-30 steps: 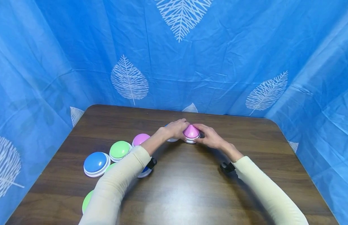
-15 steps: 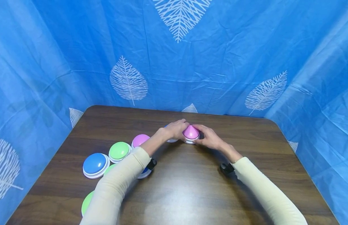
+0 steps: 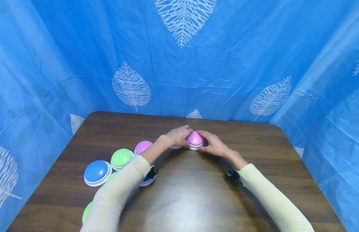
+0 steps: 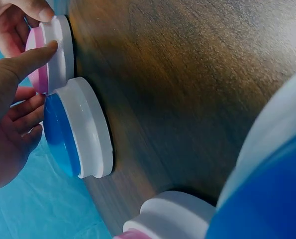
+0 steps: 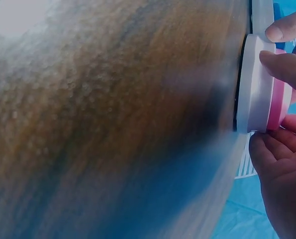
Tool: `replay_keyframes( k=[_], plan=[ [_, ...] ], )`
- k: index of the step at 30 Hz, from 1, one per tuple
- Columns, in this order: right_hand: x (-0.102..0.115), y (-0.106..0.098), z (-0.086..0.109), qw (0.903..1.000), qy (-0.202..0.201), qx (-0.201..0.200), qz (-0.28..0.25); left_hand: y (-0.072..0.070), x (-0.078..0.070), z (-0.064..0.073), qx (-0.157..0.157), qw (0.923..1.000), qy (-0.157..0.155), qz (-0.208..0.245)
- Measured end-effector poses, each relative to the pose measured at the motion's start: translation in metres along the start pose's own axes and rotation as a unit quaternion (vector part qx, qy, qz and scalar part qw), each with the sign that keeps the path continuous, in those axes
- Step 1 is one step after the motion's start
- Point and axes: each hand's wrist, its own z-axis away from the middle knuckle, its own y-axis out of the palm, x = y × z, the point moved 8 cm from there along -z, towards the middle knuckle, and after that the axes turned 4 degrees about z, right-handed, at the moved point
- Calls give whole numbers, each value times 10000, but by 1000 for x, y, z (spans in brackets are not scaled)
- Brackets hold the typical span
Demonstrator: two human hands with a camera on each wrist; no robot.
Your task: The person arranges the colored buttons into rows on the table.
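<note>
A pink push button (image 3: 195, 138) with a pointed top and a white base stands near the back edge of the table. My left hand (image 3: 179, 136) holds it from the left, its thumb against the white base in the left wrist view. From the right, my right hand (image 3: 214, 145) grips the same button, thumb on the base and fingers at its far side. Close beside it on the left is a blue push button (image 4: 63, 137), mostly hidden behind my left hand in the head view.
On the left of the brown table (image 3: 196, 193) sit more push buttons: a pink dome (image 3: 143, 146), a green dome (image 3: 121, 157) and a blue dome (image 3: 96, 171). My left sleeve (image 3: 118, 190) partly covers others. A blue leaf-print curtain (image 3: 225, 58) hangs behind.
The head view has shifted slightly, so everything appears a little lower and to the left. Both hands keep their hold on the pink button, with no clear movement against the table.
</note>
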Motion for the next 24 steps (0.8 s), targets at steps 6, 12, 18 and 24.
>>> replay_keyframes(
  k=[6, 12, 18, 24],
  plan=[
    [-1, 1, -1, 10000, 65, 71, -5, -6, 3, 5, -55, 10000, 33, 24],
    [1, -1, -4, 9998, 16, -29, 175, -20, 11, 16, -99, 9999, -57, 82],
    [9, -8, -5, 9993, -7, -211, 321, -37, 27, 38, -180, 9995, -240, 41],
    [28, -12, -5, 9982, -243, -440, 330, -48, 45, 63, -381, 9983, -425, 137]
  ],
)
